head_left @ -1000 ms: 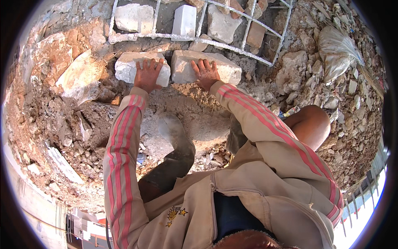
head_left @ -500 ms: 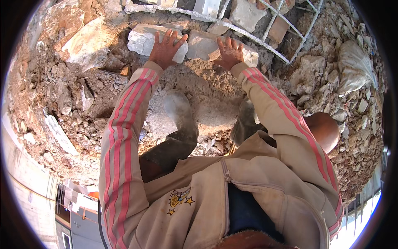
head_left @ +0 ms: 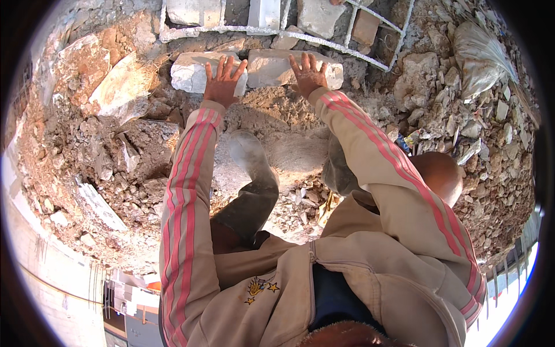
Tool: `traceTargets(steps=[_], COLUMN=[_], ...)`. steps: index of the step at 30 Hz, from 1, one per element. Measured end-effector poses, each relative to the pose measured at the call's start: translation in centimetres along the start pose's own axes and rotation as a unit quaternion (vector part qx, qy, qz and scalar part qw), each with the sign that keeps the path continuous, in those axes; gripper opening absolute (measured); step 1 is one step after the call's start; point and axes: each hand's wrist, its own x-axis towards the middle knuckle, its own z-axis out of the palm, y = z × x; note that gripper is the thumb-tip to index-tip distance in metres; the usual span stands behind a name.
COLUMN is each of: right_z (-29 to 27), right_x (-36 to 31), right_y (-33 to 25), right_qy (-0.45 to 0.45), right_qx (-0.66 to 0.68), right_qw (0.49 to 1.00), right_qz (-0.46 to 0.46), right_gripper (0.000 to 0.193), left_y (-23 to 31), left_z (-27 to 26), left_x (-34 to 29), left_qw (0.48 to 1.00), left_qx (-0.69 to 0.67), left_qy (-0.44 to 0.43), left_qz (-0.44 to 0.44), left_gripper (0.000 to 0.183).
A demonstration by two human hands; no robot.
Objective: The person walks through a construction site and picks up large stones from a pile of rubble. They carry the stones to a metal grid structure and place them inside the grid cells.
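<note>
Two pale, rough stone blocks lie end to end on the dirt in front of me. My left hand (head_left: 224,81) rests on the left block (head_left: 186,72), fingers spread and pointing away from me. On the right block (head_left: 267,68) lies my right hand (head_left: 308,74), its fingers also apart and its palm down. Neither hand is wrapped around anything. Just beyond the blocks is a grid frame of whitish, crusted bars (head_left: 324,43), with stones and a white block (head_left: 264,14) inside its openings.
Between my boots (head_left: 250,151) and the blocks is a strip of packed dirt (head_left: 295,153). Broken rubble (head_left: 491,173) heaps up on the right, with a dusty plastic sack (head_left: 477,58) above it. At left are a large pale slab (head_left: 124,84) and a white strip (head_left: 101,205).
The view has turned slightly, so the blocks and the bar frame appear farther left. Both hands stay on the blocks with fingers spread.
</note>
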Motion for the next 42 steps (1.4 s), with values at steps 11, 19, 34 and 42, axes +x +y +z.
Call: traceTargets(steps=[11, 19, 34, 42], right_z=[-9.6, -19.8, -19.8, -11.7], right_x=[-24.8, -39.9, -68.9, -80.1], right_y=[0.4, 10.9, 20.8, -7.4], right_qy=[-0.189, -0.104, 0.062, 0.049], right_qx=[0.183, 0.286, 0.434, 0.538], right_qw=[0.964, 0.952, 0.828, 0.71], right_qz=[-0.044, 0.024, 0.349, 0.452], right_gripper=[0.051, 0.056, 0.054, 0.056], left_y=[2.0, 12.2, 18.4, 11.5], left_z=[-14.6, -26.3, -45.2, -53.6], left_x=[-18.9, -40.3, -37.4, -32.1], left_qw=[0.963, 0.916, 0.946, 0.95], left_qx=[-0.205, -0.319, -0.324, -0.3], left_qy=[0.075, 0.02, 0.018, 0.066], left_qz=[-0.158, -0.243, -0.016, 0.053], left_gripper=[0.092, 0.07, 0.066, 0.061])
